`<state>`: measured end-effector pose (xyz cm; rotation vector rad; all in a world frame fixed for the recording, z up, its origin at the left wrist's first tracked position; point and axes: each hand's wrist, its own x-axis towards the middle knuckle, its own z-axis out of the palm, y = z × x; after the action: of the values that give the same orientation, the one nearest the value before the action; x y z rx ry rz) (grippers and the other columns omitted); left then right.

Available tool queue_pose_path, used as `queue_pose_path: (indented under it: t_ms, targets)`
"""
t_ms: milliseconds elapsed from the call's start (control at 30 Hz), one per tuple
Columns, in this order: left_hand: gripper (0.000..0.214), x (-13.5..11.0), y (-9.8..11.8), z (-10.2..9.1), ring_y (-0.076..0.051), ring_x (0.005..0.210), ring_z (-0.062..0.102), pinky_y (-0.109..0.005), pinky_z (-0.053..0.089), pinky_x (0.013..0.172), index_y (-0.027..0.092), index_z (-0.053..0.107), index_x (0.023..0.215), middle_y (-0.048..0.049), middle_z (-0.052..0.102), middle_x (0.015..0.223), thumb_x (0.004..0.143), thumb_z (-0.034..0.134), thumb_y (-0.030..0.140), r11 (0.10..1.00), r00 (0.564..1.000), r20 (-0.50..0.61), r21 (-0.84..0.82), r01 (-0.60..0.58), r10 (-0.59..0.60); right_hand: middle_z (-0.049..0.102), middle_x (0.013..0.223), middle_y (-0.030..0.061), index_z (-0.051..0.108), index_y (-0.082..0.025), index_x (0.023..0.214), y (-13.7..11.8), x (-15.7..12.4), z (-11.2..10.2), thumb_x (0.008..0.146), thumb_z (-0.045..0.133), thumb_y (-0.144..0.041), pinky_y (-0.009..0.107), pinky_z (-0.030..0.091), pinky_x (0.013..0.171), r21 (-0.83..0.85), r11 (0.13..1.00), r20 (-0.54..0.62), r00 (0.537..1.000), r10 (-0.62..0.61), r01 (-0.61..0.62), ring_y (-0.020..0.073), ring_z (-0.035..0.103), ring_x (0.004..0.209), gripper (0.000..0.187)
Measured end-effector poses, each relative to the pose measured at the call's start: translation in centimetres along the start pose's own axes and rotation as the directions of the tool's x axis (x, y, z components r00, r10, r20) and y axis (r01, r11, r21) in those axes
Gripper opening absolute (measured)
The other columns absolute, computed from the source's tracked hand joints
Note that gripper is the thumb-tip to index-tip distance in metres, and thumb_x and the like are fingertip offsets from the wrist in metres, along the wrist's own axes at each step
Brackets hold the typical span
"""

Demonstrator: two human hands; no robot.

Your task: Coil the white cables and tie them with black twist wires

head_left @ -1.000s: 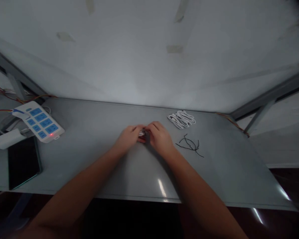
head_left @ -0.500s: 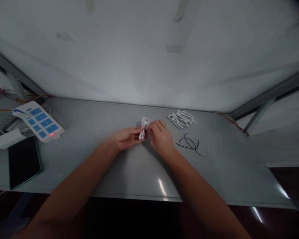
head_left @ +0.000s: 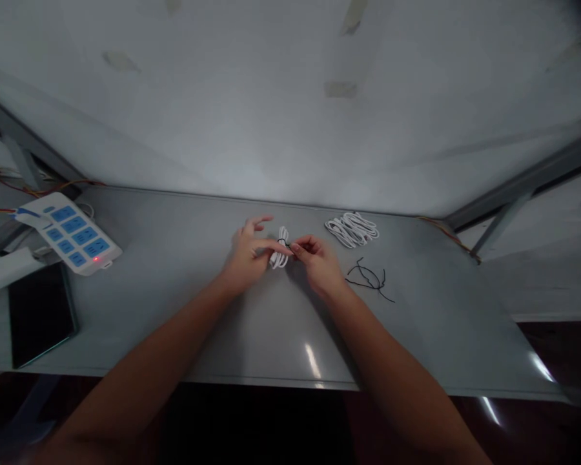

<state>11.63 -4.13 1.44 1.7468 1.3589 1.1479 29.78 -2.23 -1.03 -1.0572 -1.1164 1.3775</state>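
Observation:
A small coiled white cable (head_left: 277,260) has a black twist tie (head_left: 283,241) round its middle. My left hand (head_left: 246,258) is at the coil's left, fingers spread, with one stretched across the coil toward my right fingertips. Whether its thumb touches the cable is hidden. At the coil's right side, my right hand (head_left: 317,261) has thumb and forefinger pinched together at the tie's ends, the tips mostly covered. Several loose black twist ties (head_left: 368,279) lie on the table to the right of this hand.
More coiled white cables (head_left: 352,230) lie near the back wall, right of centre. At the left are a white power strip with blue sockets (head_left: 80,234), a white adapter (head_left: 12,268) and a dark tablet (head_left: 41,316). The grey table's front edge (head_left: 223,380) runs below my forearms.
My left hand has let go of the coil from below and turned over, fingers now spread, one reaching across it. The coil sits slightly lower. My right hand stays pinched at the tie.

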Motion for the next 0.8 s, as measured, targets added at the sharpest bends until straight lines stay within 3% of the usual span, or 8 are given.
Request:
queue_pose_path:
  t_ms: [100, 200, 333, 400, 500, 600, 700, 800]
  targets:
    - [0.027, -0.1, 0.3, 0.1, -0.024, 0.096, 0.057, -0.034, 0.048, 0.087, 0.023, 0.082, 0.073, -0.0083, 0.062, 0.102, 0.077, 0.058, 0.013, 0.991, 0.98, 0.184, -0.099, 0.093, -0.074, 0.065, 0.067, -0.0011, 0.067, -0.023, 0.076, -0.3, -0.3, 0.2, 0.074, 0.078, -0.035, 0.03, 0.046, 0.065, -0.067, 0.995, -0.075, 0.994, -0.083, 0.078, 0.0161, 0.059, 0.064, 0.016]
    - [0.028, -0.2, 0.2, 0.5, -0.019, 0.075, 0.051, -0.03, 0.043, 0.071, 0.017, 0.08, 0.072, -0.0064, 0.056, 0.075, 0.079, 0.053, 0.022, 0.912, 0.91, 0.405, -0.333, 0.241, -0.092, 0.066, 0.074, 0.0006, 0.065, -0.024, 0.08, -1.2, -1.3, 0.6, 0.083, 0.07, -0.031, 0.033, 0.049, 0.072, -0.233, 0.948, -0.083, 0.967, -0.242, 0.217, 0.0183, 0.061, 0.072, 0.01]
    - [0.053, 0.1, -0.1, 1.0, -0.014, 0.055, 0.034, -0.027, 0.031, 0.052, 0.016, 0.068, 0.068, -0.002, 0.045, 0.059, 0.091, 0.044, 0.057, 0.631, 0.817, 0.479, -0.535, 0.562, -0.321, 0.069, 0.086, 0.0036, 0.063, -0.025, 0.085, -2.6, -2.7, 0.9, 0.091, 0.06, -0.021, 0.035, 0.05, 0.081, -0.46, 0.761, 0.145, 0.884, -0.444, 0.458, 0.0205, 0.064, 0.086, 0.008]
    - [0.053, 0.2, -0.2, 1.0, -0.012, 0.054, 0.035, -0.026, 0.031, 0.051, 0.017, 0.063, 0.067, 0.0001, 0.045, 0.06, 0.089, 0.054, 0.065, 0.6, 0.808, 0.453, -0.545, 0.586, -0.377, 0.07, 0.09, 0.0044, 0.063, -0.024, 0.085, -3.0, -2.8, 0.7, 0.091, 0.057, -0.018, 0.036, 0.05, 0.082, -0.501, 0.679, 0.269, 0.842, -0.467, 0.537, 0.0206, 0.064, 0.088, 0.011]
    - [0.041, 0.3, -0.4, 0.7, -0.012, 0.062, 0.046, -0.025, 0.037, 0.058, 0.016, 0.068, 0.078, -0.0003, 0.056, 0.069, 0.085, 0.072, 0.056, 0.746, 0.867, 0.371, -0.459, 0.483, -0.333, 0.071, 0.087, 0.0043, 0.064, -0.023, 0.084, -2.6, -2.1, 0.2, 0.09, 0.057, -0.018, 0.035, 0.049, 0.081, -0.538, 0.656, 0.309, 0.848, -0.43, 0.529, 0.0206, 0.064, 0.086, 0.01]
    - [0.029, 0.3, -1.0, 0.6, -0.015, 0.079, 0.059, -0.027, 0.046, 0.073, 0.016, 0.074, 0.104, -0.0039, 0.068, 0.089, 0.091, 0.069, 0.041, 0.89, 0.933, 0.284, -0.334, 0.312, -0.22, 0.073, 0.086, 0.0043, 0.064, -0.022, 0.081, -1.1, -0.8, 0.0, 0.087, 0.063, -0.024, 0.035, 0.048, 0.078, -0.487, 0.8, 0.177, 0.936, -0.303, 0.351, 0.0202, 0.064, 0.082, 0.006]
    - [0.025, 0.3, -1.9, 0.8, -0.02, 0.096, 0.063, -0.034, 0.051, 0.089, 0.017, 0.074, 0.114, -0.0074, 0.069, 0.104, 0.094, 0.064, 0.029, 0.984, 0.984, 0.157, -0.142, 0.109, -0.087, 0.073, 0.08, 0.0032, 0.062, -0.022, 0.076, 0.6, 0.6, 0.3, 0.079, 0.072, -0.032, 0.031, 0.047, 0.068, -0.215, 0.971, 0.069, 0.994, -0.089, 0.102, 0.0174, 0.062, 0.072, 0.015]
    - [0.027, 0.3, -2.5, 1.1, -0.024, 0.105, 0.061, -0.041, 0.05, 0.099, 0.02, 0.076, 0.116, -0.0093, 0.068, 0.108, 0.095, 0.058, 0.02, 0.988, 0.99, 0.106, 0.115, -0.106, 0.094, 0.066, 0.066, -0.0008, 0.064, -0.021, 0.075, 1.7, 1.3, 0.6, 0.069, 0.08, -0.037, 0.028, 0.041, 0.056, 0.016, 0.995, 0.063, 0.993, 0.098, -0.099, 0.0132, 0.053, 0.058, 0.024]
